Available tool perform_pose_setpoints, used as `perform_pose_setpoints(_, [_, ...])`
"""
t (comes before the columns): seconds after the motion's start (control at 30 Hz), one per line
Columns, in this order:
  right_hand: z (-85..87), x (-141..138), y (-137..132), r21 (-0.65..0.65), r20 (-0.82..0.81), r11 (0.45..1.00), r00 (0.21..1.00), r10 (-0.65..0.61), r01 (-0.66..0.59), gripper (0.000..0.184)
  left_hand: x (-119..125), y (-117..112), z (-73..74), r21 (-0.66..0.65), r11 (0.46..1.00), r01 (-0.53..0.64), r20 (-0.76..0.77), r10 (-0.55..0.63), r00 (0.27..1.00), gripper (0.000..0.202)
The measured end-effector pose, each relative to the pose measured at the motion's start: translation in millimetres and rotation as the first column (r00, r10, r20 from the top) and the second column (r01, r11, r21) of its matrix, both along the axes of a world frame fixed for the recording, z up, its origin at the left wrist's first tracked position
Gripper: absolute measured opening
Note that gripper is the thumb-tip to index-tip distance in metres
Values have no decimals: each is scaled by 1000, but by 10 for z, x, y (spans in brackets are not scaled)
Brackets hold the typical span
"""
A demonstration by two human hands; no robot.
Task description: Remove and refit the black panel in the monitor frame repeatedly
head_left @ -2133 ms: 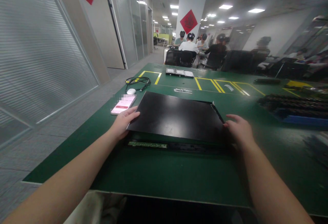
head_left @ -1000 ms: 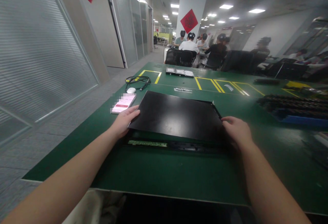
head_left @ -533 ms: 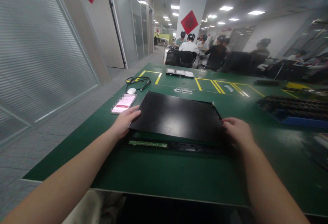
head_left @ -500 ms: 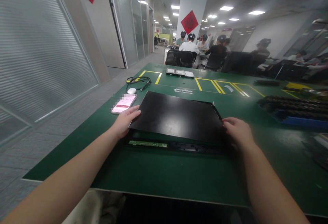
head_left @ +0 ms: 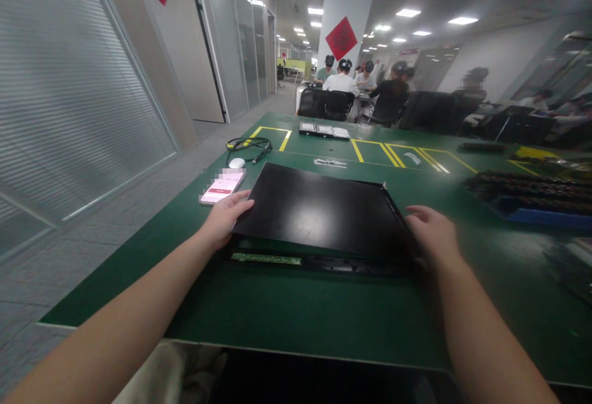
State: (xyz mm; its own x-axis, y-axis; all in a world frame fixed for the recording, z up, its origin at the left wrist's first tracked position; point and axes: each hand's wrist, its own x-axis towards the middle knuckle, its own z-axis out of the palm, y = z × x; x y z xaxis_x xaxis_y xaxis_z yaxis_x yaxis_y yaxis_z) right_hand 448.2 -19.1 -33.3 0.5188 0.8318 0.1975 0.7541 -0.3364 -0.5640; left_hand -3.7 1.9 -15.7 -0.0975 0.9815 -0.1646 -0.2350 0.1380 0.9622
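A black flat display panel (head_left: 314, 210) lies slightly tilted over a black frame (head_left: 392, 197) on the green table. My left hand (head_left: 227, 216) is closed on the panel's left edge, thumb on top and fingers beneath. At the right edge of the frame, my right hand (head_left: 432, 231) has its index finger stretched out and a little apart from the rim. Its lower fingers are partly hidden in shadow. Along the near side, below the panel's front edge, a green circuit board strip (head_left: 266, 259) shows in the frame.
Left of the panel lie a phone (head_left: 222, 188), a white mouse (head_left: 237, 163) and a coiled black cable (head_left: 250, 146). Small metallic pieces (head_left: 330, 162) and a tray of drives (head_left: 324, 131) lie beyond. A blue tray of dark parts (head_left: 550, 216) stands right. Several people sit farther back.
My right hand has shifted slightly right, and its fingertips have come away from the frame's rim. My left hand keeps its hold; the panel has barely moved.
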Motion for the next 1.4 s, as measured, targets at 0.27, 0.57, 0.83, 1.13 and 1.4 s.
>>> perform_pose_setpoints(0.27, [-120, 32, 87, -227, 43, 969, 993, 106, -94, 40, 10, -13, 4, 8, 1000, -7, -17, 7, 1000, 38])
perform_pose_setpoints(0.57, [-207, 49, 125, -232, 102, 957, 973, 205, -177, 38, -10, -11, -22, 14, 1000, 12, -32, -11, 999, 44])
perform_pose_setpoints(0.83, [-231, 88, 137, -259, 73, 953, 981, 181, -157, 46, 5, -25, -24, 14, 1000, -7, -40, 8, 999, 41])
perform_pose_setpoints(1.13, [-244, 97, 134, -231, 11, 965, 991, 131, -125, 55, 31, -45, 10, 12, 1000, 2, -46, -1, 999, 41])
perform_pose_setpoints(1.4, [-238, 83, 123, -233, -14, 964, 992, 125, -124, 56, 3, -22, -31, 8, 1000, 15, -51, -14, 999, 46])
